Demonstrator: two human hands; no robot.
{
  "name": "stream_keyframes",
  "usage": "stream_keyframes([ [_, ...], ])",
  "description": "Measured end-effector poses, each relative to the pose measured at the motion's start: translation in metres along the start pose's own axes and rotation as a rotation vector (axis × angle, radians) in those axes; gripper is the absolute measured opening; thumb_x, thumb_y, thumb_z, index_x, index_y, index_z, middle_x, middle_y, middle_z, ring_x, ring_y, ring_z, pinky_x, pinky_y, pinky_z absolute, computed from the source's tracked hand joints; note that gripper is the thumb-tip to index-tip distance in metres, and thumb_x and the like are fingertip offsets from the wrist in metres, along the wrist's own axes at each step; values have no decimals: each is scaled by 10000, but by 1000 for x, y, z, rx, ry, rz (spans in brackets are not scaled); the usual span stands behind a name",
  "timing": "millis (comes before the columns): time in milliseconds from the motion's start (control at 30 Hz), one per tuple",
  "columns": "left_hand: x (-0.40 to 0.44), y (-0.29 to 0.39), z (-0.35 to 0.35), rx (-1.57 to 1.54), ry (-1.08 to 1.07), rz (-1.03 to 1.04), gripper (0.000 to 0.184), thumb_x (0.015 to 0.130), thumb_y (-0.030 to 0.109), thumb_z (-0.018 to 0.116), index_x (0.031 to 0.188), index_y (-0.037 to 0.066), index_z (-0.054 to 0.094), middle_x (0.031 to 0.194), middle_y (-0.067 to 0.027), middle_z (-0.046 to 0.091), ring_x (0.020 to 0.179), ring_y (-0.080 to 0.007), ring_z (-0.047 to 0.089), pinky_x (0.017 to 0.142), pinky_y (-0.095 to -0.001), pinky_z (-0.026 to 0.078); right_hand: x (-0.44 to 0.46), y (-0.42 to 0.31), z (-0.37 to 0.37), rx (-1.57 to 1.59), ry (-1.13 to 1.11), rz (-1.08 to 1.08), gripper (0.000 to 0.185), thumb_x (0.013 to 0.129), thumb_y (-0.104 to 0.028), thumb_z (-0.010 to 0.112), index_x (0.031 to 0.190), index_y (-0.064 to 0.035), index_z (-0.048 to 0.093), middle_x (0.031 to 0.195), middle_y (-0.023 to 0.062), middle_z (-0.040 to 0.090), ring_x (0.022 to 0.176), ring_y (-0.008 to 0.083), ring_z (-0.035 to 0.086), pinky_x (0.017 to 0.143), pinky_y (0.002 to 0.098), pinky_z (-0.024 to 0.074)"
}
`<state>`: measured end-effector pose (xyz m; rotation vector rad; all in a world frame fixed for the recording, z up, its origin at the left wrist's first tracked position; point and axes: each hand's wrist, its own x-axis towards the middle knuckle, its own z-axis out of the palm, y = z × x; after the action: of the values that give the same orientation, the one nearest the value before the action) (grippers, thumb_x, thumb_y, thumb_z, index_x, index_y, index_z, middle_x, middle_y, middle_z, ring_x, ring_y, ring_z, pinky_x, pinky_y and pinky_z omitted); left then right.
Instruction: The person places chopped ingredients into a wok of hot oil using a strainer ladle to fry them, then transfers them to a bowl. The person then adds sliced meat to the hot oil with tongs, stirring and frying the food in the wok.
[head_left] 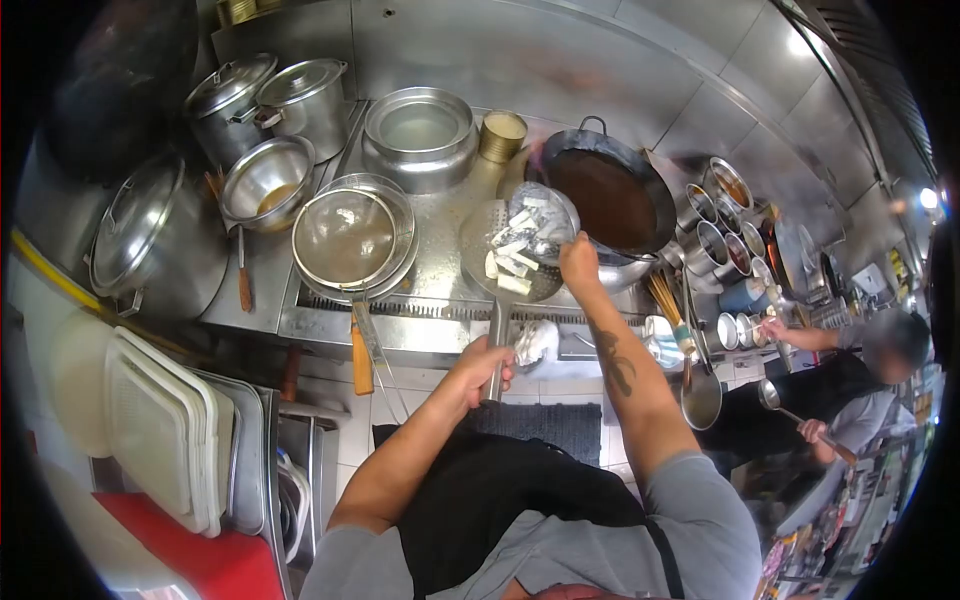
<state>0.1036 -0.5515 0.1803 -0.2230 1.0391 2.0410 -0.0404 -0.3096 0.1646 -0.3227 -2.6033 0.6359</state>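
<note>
My left hand (478, 372) is closed around the long metal handle of a perforated strainer (480, 235). Pale, stick-shaped food pieces (515, 262) lie in the strainer. Over its right side, my right hand (578, 262) grips the rim of a shiny metal bowl (556, 205), tilted toward the strainer with more pale pieces at its mouth. Just behind the bowl sits a black wok (648, 195) holding dark brown liquid (600, 200). A crumpled white cloth or wrap (537, 342) is close to my left hand, at the counter's front edge.
A round mesh sieve (345, 238) rests left of the strainer. Behind are a large pot (418, 130) of cloudy liquid and an open tin (502, 135). Lidded pots (300, 100) stand back left, white trays (150, 430) front left. At right, another person (800, 400) holds a ladle (770, 395).
</note>
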Motion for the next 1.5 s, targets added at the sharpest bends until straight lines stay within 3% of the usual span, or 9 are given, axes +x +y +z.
stream_keyframes([
  [233, -7, 2, -3, -59, 3, 24, 164, 791, 33, 519, 919, 54, 419, 689, -43, 472, 494, -112, 462, 398, -264, 398, -5, -45, -41, 9, -55, -65, 433, 756, -94, 481, 1110, 148, 420, 843, 330, 567, 783, 447, 571, 701, 480, 456],
  [300, -10, 5, 4, -65, 2, 32, 173, 784, 35, 526, 927, 43, 429, 680, -36, 466, 494, -110, 460, 392, -259, 395, -5, -47, -44, -154, 24, -368, 527, 755, -63, 490, 1216, 139, 333, 914, 283, 556, 799, 405, 573, 678, 448, 472],
  [433, -8, 4, 3, -123, -43, 39, 155, 778, 29, 521, 901, 42, 427, 680, -44, 472, 496, -116, 465, 399, -266, 401, 9, -49, -51, -484, -41, -536, 578, 750, -38, 492, 1271, 111, 292, 841, 178, 528, 724, 305, 573, 642, 370, 498],
  [700, 1, 16, 1, -111, -110, 24, 123, 810, 35, 494, 903, 71, 420, 698, -31, 468, 506, -97, 462, 401, -253, 409, 25, -50, -48, -662, -35, -616, 533, 749, -54, 482, 1234, 122, 346, 821, 163, 546, 697, 254, 593, 572, 331, 517],
  [867, 7, 13, 3, -147, -123, -34, 169, 808, 39, 488, 963, 66, 428, 709, -28, 464, 508, -91, 456, 408, -246, 400, 32, -35, -46, -551, 0, -484, 448, 754, -50, 498, 1149, 134, 391, 781, 201, 579, 689, 291, 621, 577, 362, 515],
  [900, 5, 11, 6, -151, -113, -4, 65, 777, 22, 490, 811, 36, 437, 661, -39, 462, 501, -109, 458, 399, -259, 398, 38, -34, -50, -553, 10, -480, 448, 754, -50, 498, 1149, 134, 391, 781, 201, 579, 689, 291, 621, 577, 362, 515],
  [1000, 0, 9, 9, -143, -103, 12, 99, 779, 24, 493, 850, 36, 425, 680, -44, 465, 504, -108, 457, 399, -258, 397, 41, -19, -61, -126, 144, -200, 346, 762, -67, 504, 1027, 144, 436, 724, 245, 590, 699, 315, 633, 568, 375, 507],
  [1100, -1, 10, 12, -128, -126, -13, 139, 780, 20, 501, 884, 32, 409, 689, -52, 463, 510, -115, 461, 394, -259, 397, 48, -4, -75, 364, 18, 234, 221, 789, -97, 477, 847, 116, 472, 603, 239, 555, 494, 284, 599, 419, 386, 473],
  [1500, -3, 13, 28, -3, -156, 3, 259, 792, 42, 509, 1038, 29, 430, 714, -62, 474, 521, -113, 460, 416, -258, 406, -6, 38, -140, 698, 113, 412, 218, 816, -119, 453, 734, 83, 463, 482, 102, 486, 345, 185, 481, 324, 315, 424],
])
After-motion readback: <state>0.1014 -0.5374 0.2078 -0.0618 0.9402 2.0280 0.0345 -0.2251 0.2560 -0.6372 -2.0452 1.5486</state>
